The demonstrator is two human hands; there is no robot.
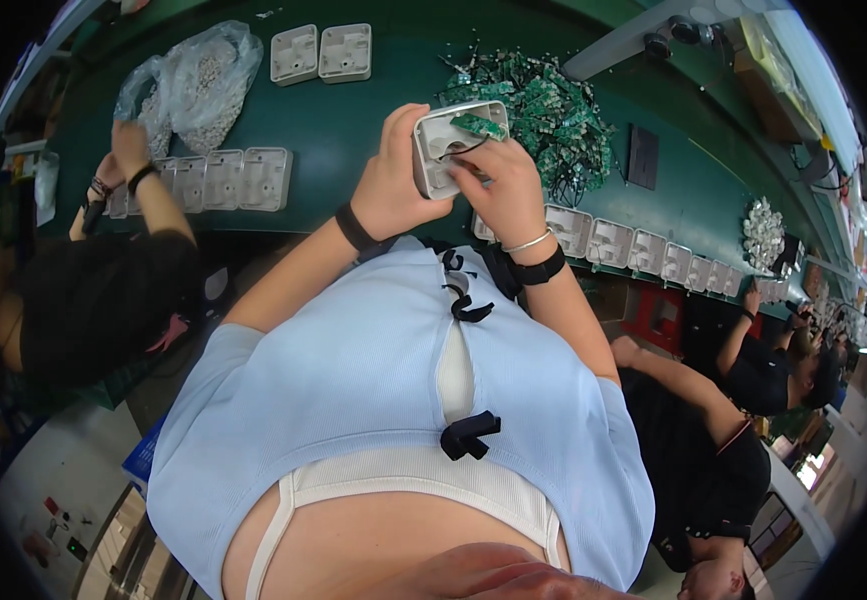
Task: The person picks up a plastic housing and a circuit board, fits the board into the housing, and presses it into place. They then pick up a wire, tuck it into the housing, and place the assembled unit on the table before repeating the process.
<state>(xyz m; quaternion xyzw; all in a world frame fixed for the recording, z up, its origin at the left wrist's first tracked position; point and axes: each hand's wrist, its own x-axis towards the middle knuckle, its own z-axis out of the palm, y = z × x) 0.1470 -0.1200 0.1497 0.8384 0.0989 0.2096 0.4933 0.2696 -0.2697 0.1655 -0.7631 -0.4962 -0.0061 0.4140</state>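
My left hand [394, 170] is closed round the side of a square white plastic housing [426, 150], tilted so its hollow inside faces me. A small green circuit board [478, 126] rests at the housing's upper right rim. From near it a thin black wire [464, 150] curves into the hollow. Over the lower right part of the housing, my right hand [509, 190] has its thumb and forefinger pinched together inside, close to the wire. Whatever lies between those fingertips is too small to make out.
A heap of green circuit boards with wires [564, 125] lies beyond my right hand. White housings [611, 243] line the bench edge on the right, others [267, 180] on the left. Clear bags of small white parts [209, 85] stand far left. Co-workers [94, 290] sit on both sides.
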